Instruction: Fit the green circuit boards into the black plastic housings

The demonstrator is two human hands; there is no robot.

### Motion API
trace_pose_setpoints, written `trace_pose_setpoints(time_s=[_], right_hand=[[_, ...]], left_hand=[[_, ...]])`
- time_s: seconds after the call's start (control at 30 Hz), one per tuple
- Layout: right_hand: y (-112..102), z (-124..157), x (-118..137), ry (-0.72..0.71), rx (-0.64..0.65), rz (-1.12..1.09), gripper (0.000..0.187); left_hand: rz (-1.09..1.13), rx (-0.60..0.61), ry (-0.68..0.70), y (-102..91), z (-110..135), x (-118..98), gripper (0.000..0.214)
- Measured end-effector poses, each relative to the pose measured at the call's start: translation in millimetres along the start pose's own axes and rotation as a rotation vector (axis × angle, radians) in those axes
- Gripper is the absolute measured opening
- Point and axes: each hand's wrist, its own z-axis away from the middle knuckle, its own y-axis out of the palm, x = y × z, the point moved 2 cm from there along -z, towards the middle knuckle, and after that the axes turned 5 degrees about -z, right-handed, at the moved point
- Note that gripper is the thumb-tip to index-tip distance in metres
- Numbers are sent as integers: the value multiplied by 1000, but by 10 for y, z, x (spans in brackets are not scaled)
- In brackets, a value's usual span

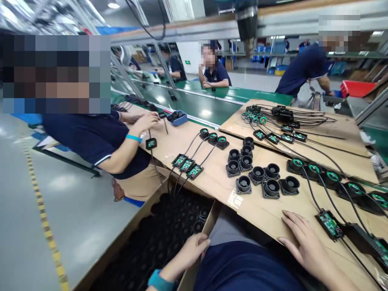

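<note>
My left hand (190, 248) hangs over the rim of a cardboard box (121, 242) full of black round parts, fingers curled; I cannot make out anything in them. My right hand (303, 244) lies flat and open on the cardboard sheet (218, 184) at the bench's near edge. Just right of it is a green circuit board (330, 224) on a black cable. Beyond my hands stand several black round housings (258, 174) in a loose cluster.
A seated person in a dark shirt (97, 141) works at the left with small boards (187, 165) on cables. More wired parts (281, 121) lie on a second cardboard sheet. A green conveyor (194, 103) runs behind, with other workers along it.
</note>
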Motion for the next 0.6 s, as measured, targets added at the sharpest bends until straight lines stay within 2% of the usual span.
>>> trace_pose_setpoints(time_s=[0.1,0.2,0.3,0.4,0.47,0.6], right_hand=[[20,0,-39,-2,-76,-6,48],[33,17,-43,19,-127,-23,43],[24,28,-19,43,-145,-25,40],[26,35,-4,80,-147,-9,40],[41,44,-4,99,-152,2,40],[56,48,-14,115,-151,20,42]], left_hand=[[52,-145,236,-486,181,-372,52],[21,-405,428,-878,216,-841,49],[-147,-654,610,-1058,5,-1215,43],[-349,-816,788,-1145,-385,-1471,44],[-474,-870,791,-1224,-677,-1642,48],[-685,-928,592,-1398,-1176,-2155,68]])
